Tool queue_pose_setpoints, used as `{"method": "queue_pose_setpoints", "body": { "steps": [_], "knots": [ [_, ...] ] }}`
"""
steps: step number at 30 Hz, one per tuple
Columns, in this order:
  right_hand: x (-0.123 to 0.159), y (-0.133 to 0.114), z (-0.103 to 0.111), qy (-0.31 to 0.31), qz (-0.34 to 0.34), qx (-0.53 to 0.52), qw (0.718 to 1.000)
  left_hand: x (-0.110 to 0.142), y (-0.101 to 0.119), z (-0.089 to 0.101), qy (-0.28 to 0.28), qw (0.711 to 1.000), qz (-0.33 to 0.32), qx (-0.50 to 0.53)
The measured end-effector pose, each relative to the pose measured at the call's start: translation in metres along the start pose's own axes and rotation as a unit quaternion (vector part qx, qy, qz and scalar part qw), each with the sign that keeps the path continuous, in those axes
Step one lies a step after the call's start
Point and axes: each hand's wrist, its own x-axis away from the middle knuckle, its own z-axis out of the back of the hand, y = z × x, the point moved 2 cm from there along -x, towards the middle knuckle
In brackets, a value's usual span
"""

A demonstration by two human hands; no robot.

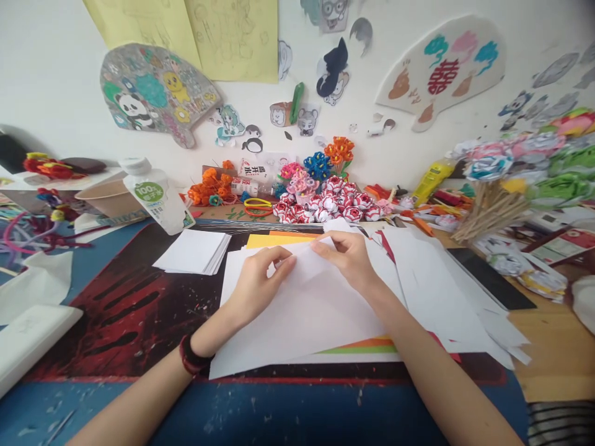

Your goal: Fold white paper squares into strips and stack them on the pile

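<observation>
Between my two hands is a small piece of white paper [310,259], held up over the larger white sheets [307,328]. My left hand [260,279] pinches its left edge between thumb and fingers. At its upper right corner, my right hand [348,257] grips it with thumb and forefinger. The large sheets lie stacked under both hands, with yellow, orange and green paper edges showing behind and below them. Left of my left hand sits a neat stack of small white paper squares [193,251].
A white bottle [155,195] stands at the back left. Red-and-white paper flowers [325,201] and yellow-handled scissors [258,207] lie along the back. To the right are more loose white sheets [437,297], a dark phone-like slab [493,279] and a bundle of sticks with flowers [488,207].
</observation>
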Motion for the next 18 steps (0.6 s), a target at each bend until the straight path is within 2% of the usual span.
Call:
{"method": "queue_pose_setpoints", "body": {
  "steps": [4,8,14,18],
  "knots": [
    [-0.001,0.005,-0.003,-0.112,-0.04,-0.004,0.993,-0.002,-0.003,0.004,-0.014,1.0,-0.001,-0.028],
    [0.003,0.008,-0.007,-0.213,-0.045,0.015,0.976,-0.002,-0.005,0.006,-0.059,0.996,-0.013,-0.072],
    [0.008,0.01,-0.015,-0.263,-0.031,0.048,0.963,0.0,-0.003,0.0,-0.108,0.991,-0.022,-0.075],
    [0.008,0.014,-0.017,-0.287,-0.034,0.057,0.956,0.003,-0.002,-0.002,-0.107,0.991,-0.026,-0.078]
  ]
}}
